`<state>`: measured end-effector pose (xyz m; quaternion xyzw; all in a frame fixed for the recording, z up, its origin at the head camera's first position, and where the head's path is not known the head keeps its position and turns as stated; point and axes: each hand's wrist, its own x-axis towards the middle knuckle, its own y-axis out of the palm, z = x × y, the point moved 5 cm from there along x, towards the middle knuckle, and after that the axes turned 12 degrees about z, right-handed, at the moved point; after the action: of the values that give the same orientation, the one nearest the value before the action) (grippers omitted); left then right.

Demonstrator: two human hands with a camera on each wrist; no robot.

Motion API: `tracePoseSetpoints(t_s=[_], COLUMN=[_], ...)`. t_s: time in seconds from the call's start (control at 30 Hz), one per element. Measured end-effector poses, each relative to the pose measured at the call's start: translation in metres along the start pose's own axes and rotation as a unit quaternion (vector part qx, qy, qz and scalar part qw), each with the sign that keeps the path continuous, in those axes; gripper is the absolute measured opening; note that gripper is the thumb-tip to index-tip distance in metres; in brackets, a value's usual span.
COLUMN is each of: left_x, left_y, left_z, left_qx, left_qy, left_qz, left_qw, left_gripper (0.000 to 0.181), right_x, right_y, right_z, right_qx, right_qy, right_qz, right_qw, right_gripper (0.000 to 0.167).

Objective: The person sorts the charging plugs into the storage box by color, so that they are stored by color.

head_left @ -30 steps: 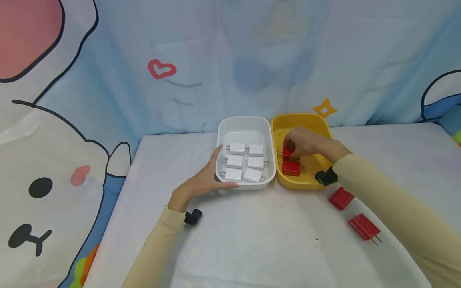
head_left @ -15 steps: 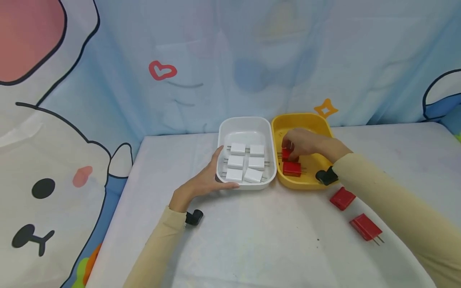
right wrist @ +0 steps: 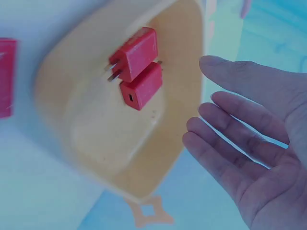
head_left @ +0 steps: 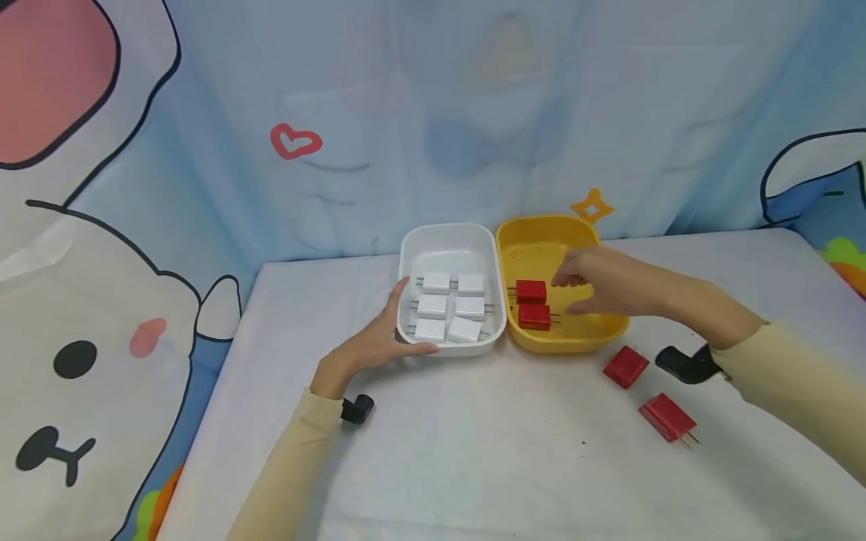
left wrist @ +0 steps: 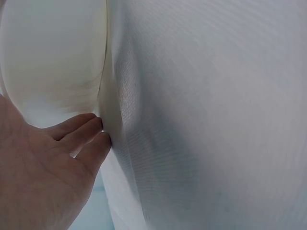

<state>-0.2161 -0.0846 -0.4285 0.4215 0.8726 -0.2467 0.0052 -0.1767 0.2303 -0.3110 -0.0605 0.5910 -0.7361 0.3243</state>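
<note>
White plug-in chargers (head_left: pixel 431 306) lie in rows in a white tray (head_left: pixel 452 249). My left hand (head_left: pixel 370 344) spans the tray's near left corner, its fingers along the left side and the thumb at the front rim. The left wrist view has these fingers fairly straight against the tray wall. Two red chargers, a back one (head_left: pixel 531 291) and a front one (head_left: pixel 534 318), sit side by side at the left of the yellow tray (head_left: pixel 541 244). Over that tray's right part is my right hand (head_left: pixel 612 282), holding nothing, thumb and fingers apart and relaxed.
The trays stand side by side at the back of the cloth-covered table (head_left: pixel 473 451). On the cloth in front of the yellow tray lie two more red chargers, a nearer one (head_left: pixel 667 417) and a farther one (head_left: pixel 625 367). A printed curtain (head_left: pixel 379 188) hangs behind.
My right hand has let go of the back red charger and moved right, away from it. That charger stays in the yellow tray. My left hand keeps its place at the white tray.
</note>
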Motion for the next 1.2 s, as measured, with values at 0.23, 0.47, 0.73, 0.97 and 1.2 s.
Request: tracePoseSetpoints(t_s=[0.23, 0.47, 0.73, 0.97, 1.2], left_x=[-0.001, -0.006, -0.008, -0.005, -0.002], left_y=[-0.001, -0.001, -0.004, -0.001, 0.004], left_z=[0.005, 0.009, 0.007, 0.004, 0.002], left_qx=[-0.002, -0.001, -0.006, -0.008, -0.005], left_qy=[-0.01, -0.016, 0.001, 0.008, 0.0], left_qz=[-0.003, -0.004, -0.004, 0.001, 0.003], left_qw=[0.9999, 0.9999, 1.0, 0.9999, 1.0], left_gripper=[0.13, 0.13, 0.13, 0.129, 0.129], right_x=[-0.058, -0.096, -0.109, -0.118, -0.132], right_y=[0.009, 0.047, 0.107, 0.13, 0.135], right_z=[-0.001, -0.02, -0.038, -0.045, -0.052], right_qx=[0.0, 0.038, 0.123, 0.158, 0.182], right_qy=[0.063, 0.104, 0.165, 0.236, 0.279], right_qz=[-0.019, -0.025, 0.009, 0.016, 0.026], right_qw=[0.9978, 0.9935, 0.9785, 0.9587, 0.9427], right_gripper=[0.04, 0.042, 0.046, 0.059, 0.06])
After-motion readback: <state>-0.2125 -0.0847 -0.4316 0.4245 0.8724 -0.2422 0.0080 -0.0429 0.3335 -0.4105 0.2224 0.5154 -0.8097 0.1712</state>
